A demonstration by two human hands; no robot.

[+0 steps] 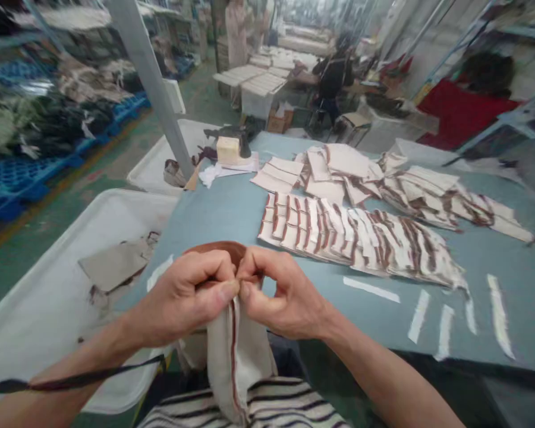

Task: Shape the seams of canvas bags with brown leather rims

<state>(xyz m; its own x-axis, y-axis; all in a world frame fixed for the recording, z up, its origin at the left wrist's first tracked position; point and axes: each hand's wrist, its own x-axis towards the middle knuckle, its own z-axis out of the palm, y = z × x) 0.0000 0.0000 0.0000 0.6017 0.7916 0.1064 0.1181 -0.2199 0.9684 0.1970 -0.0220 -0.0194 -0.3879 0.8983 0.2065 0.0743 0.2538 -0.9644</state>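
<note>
A cream fabric piece [243, 351] with a brown-edged seam hangs in front of my body, its lower end resting against a striped garment. My left hand [196, 297] pinches its upper edge between thumb and fingers. Right beside it, my right hand [280, 291] pinches the same edge, the thumbs almost touching. A brown band [223, 245] of the piece curves up behind my fingers. The exact spot being gripped is covered by my fingertips.
On the blue-green table [223, 208] lies an overlapping row of cream pieces with brown trim [339, 232]. Behind it sits a loose heap of cream pieces [339, 166]. White strips [371, 289] lie near the front edge. A white bin [35, 309] stands left; a grey post [151, 83] rises beyond.
</note>
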